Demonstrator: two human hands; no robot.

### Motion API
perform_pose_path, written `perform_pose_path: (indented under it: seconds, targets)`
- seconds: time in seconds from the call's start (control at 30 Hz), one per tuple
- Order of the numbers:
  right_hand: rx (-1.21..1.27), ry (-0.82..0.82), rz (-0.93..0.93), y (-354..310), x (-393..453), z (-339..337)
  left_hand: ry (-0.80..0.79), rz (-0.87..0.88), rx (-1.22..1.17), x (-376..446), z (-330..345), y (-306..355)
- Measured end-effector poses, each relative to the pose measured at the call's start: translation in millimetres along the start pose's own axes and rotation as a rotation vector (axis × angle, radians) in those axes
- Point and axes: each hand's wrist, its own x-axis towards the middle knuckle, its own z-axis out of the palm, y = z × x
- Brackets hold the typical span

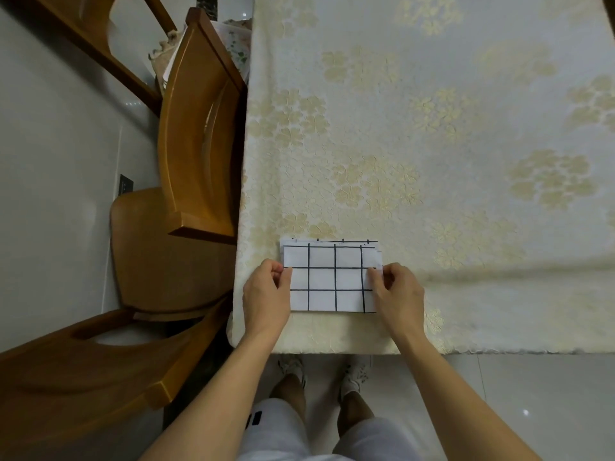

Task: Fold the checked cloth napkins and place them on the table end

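Observation:
A folded white napkin with a black check grid point(329, 277) lies near the table's front left corner. It rests on top of at least one other folded checked napkin point(329, 241), whose edge peeks out behind it. My left hand point(266, 294) pinches the top napkin's left edge. At the napkin's right edge, my right hand point(397, 292) pinches it between thumb and fingers. Both hands rest low on the cloth-covered table point(432, 144).
A cream tablecloth with pale gold flowers covers the table and hangs over its front edge point(332, 341). Wooden chairs point(196, 128) stand close along the left side. My legs and shoes point(293, 367) are on the tiled floor below.

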Motion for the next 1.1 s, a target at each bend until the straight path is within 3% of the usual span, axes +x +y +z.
perform_pose_path:
  seconds: [0.2, 0.63, 0.87, 1.1]
  targets:
    - [-0.014, 0.043, 0.025, -2, 5, 3, 0.038, 0.048, 0.073, 7, 5, -3]
    - [0.061, 0.064, 0.084, -7, 2, -8, 0.011, 0.035, -0.023, 9, -8, -4]
    - [0.032, 0.08, 0.062, -13, -3, -34, 0.008, 0.049, -0.012, 0, -27, 3]
    - [-0.017, 0.1, -0.057, -31, -14, -68, 0.046, 0.172, 0.021, -14, -49, 27]
